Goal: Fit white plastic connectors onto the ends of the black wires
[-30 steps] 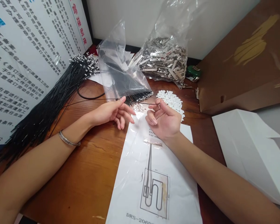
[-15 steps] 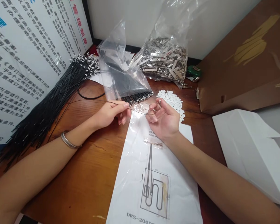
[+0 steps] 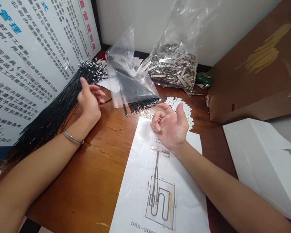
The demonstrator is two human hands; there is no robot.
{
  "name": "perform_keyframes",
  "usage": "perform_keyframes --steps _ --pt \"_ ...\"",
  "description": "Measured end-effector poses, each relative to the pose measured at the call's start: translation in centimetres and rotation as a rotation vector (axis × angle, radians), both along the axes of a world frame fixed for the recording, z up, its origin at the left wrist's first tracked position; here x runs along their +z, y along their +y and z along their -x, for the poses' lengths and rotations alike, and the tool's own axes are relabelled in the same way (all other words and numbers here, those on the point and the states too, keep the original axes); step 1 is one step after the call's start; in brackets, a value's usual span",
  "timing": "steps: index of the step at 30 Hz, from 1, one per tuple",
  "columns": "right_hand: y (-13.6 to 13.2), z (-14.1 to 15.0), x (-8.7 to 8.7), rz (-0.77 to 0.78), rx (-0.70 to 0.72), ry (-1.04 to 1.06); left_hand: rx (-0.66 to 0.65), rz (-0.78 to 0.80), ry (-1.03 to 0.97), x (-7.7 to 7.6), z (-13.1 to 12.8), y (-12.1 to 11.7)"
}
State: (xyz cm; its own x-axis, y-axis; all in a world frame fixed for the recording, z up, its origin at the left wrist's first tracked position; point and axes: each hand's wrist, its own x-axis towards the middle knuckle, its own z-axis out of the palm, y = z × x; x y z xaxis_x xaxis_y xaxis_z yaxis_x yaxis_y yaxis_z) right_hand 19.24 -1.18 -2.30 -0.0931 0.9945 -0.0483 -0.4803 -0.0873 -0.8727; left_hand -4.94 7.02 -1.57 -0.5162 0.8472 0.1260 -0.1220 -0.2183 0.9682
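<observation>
My left hand (image 3: 89, 102) is raised beside the white-tipped end of a large bundle of black wires (image 3: 55, 103). Its thumb points up, apart from the loosely bent fingers, and no wire shows in it. Over the top of a printed drawing sheet (image 3: 135, 181), my right hand (image 3: 171, 127) is turned palm up. The thumb stands away from half-curled fingers, and I see nothing held there. Just behind it lies a pile of small white connector pieces (image 3: 179, 105). Between the hands, a clear plastic bag (image 3: 126, 69) holds more black wires with bare metal ends (image 3: 144, 105) sticking out.
A clear bag of flat metal strips (image 3: 172, 66) stands by the wall, next to a green tape measure (image 3: 203, 80). On the right are a brown box (image 3: 252, 71) and a white box (image 3: 259, 161). A printed board (image 3: 43, 48) leans at the left.
A thin black wire stretched between my hands before; it is now out of both. My left hand has moved left and up to the bundle, opening. My right thumb has parted from its fingers.
</observation>
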Motion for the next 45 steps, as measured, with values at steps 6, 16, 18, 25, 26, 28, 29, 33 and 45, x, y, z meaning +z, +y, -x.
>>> perform_keyframes --steps 6,16,18,25,26,28,29,33,45 --pt "-0.1 0.5 0.0 -0.007 -0.013 -0.025 -0.176 0.036 0.179 0.2 0.3 -0.4" --pt "-1.0 1.5 0.2 -0.095 -0.075 -0.285 -0.555 -0.046 0.952 0.5 -2.7 -4.3" --pt "-1.0 1.5 0.3 -0.097 -0.067 -0.294 -0.596 -0.028 1.071 0.3 -2.7 -4.4" --pt "-0.8 1.4 0.0 -0.095 -0.047 -0.327 -0.607 0.022 1.179 0.1 -2.5 -4.1" --pt "-0.7 1.4 0.0 -0.092 -0.049 -0.348 -0.603 0.027 1.188 0.1 -2.4 -4.1" --pt "-0.6 1.3 -0.1 -0.07 -0.054 -0.393 -0.589 0.043 1.209 0.0 -2.4 -4.1" --pt "-0.7 1.3 -0.1 -0.056 -0.053 -0.416 -0.584 0.05 1.224 0.0 -2.4 -4.1" --pt "-0.8 1.3 0.1 -0.038 -0.045 -0.459 -0.563 0.058 1.276 0.1 -2.5 -4.2" --pt "-1.0 1.3 -0.1 -0.072 0.003 -0.5 -0.508 0.016 1.4 0.2 -2.6 -4.4"
